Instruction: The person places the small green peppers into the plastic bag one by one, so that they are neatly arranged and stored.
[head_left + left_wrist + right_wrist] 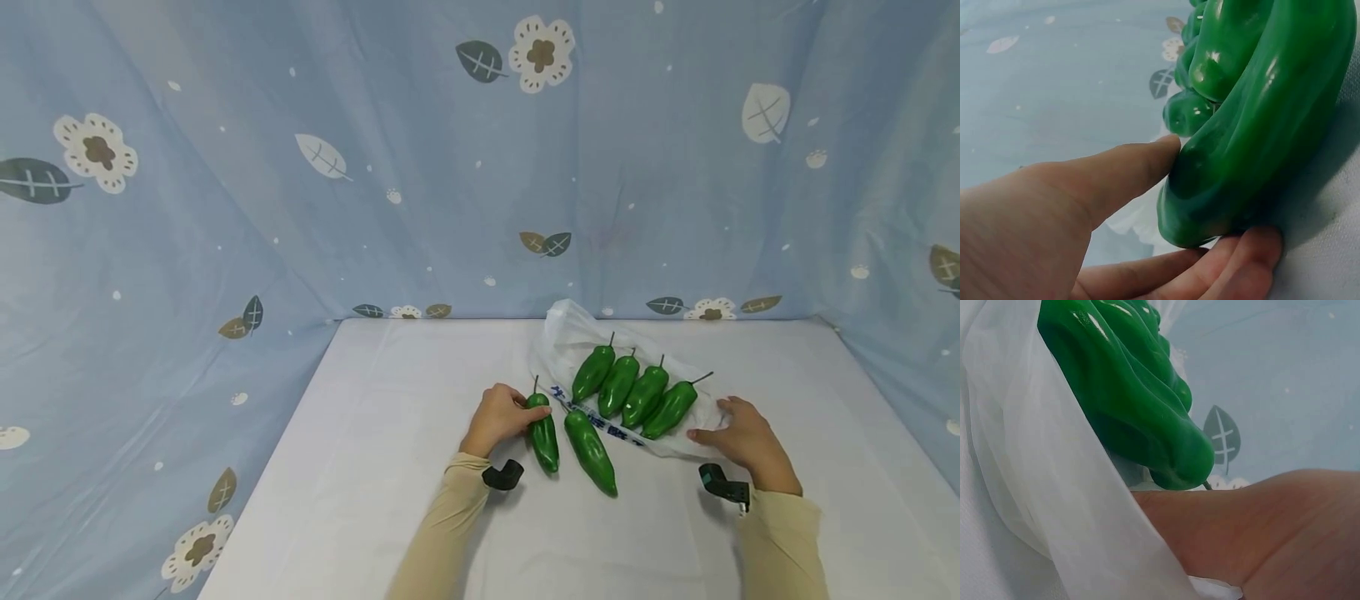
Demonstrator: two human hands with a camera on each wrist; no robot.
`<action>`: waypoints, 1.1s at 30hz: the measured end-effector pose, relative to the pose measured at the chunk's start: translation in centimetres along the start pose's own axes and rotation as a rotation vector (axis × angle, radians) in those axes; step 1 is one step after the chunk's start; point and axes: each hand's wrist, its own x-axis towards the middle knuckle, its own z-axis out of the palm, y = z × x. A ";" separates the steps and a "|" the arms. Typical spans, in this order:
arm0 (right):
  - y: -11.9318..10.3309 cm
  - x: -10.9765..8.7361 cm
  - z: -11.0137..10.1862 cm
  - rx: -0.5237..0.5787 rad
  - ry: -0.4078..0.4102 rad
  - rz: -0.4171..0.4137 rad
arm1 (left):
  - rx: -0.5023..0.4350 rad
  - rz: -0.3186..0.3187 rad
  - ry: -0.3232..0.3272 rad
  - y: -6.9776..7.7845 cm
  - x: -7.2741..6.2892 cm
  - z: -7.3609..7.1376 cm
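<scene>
In the head view, my left hand (501, 418) pinches a green pepper (544, 446) near its stem end, at the left of the group. The left wrist view shows the thumb (1129, 164) on one side of this pepper (1260, 144) and the fingers under the other. A second pepper (591, 454) lies just to its right on the table. Several more peppers (619, 385) lie side by side on a white plastic bag (570, 329). My right hand (746, 437) grips the bag's right edge; bag film (1054, 462) crosses its thumb in the right wrist view, and its fingers are hidden there.
A white cloth covers the table (360, 467). Behind it and to the left hangs a blue curtain (420, 150) with leaves and flowers, meeting the table's far edge close behind the bag. Blue print (617, 432) runs along the bag's front edge.
</scene>
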 end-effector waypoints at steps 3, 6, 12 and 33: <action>0.1 0.0 0.1 -0.002 -0.001 -0.002 | 0.003 -0.003 0.000 0.0 -0.1 0.1; 0.1 0.0 0.0 0.005 -0.003 -0.001 | 0.008 -0.004 0.004 0.0 -0.1 0.1; 0.0 -0.2 0.1 0.020 -0.010 0.010 | 0.008 -0.006 0.009 -0.1 -0.3 0.2; -0.2 -0.4 0.0 0.014 -0.003 0.003 | -0.019 0.002 0.004 -0.3 -0.2 -0.8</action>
